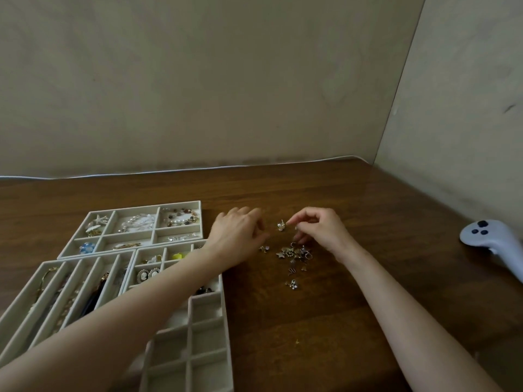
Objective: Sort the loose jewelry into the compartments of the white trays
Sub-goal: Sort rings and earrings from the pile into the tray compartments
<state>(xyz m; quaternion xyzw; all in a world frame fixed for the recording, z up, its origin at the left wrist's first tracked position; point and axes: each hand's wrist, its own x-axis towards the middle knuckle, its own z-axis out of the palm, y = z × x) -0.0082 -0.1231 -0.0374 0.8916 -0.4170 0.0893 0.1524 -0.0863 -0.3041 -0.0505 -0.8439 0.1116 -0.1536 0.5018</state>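
I see the right hand (319,230) pinching a small pearl-and-gold earring (280,225) above the heap of loose metal charms (297,254); left hand (237,236) beside it, fingertips hidden, grip I cannot tell

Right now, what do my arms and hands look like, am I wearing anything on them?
The left forearm and right forearm are bare up to the frame's edge, no sleeves showing. The left hand and right hand are ungloved; no watch, bracelet or ring is visible on the sides facing the camera.
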